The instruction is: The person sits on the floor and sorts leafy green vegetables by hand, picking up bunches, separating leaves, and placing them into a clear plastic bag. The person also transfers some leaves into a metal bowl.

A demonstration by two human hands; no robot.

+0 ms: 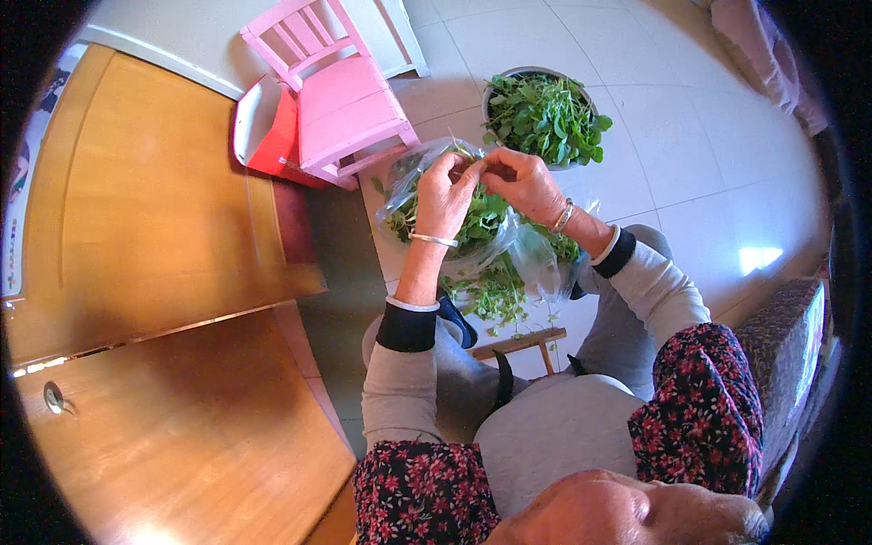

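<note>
My left hand (444, 194) and my right hand (521, 182) meet above a clear plastic bag (501, 248) filled with leafy greens (484, 216). Between the fingertips of both hands is a small piece of the greens, mostly hidden by the fingers. Beyond my right hand, a round basin (486, 109) on the floor is heaped with green leaves (545, 119). Loose sprigs (494, 293) lie on the tiles below the bag, close to my feet.
A pink wooden chair (351, 102) stands at the upper left beside a red box (276, 146). Wooden furniture (157, 184) fills the left side. A small wooden bar (521, 343) shows between my legs. Patterned upholstery (770, 340) is at the right.
</note>
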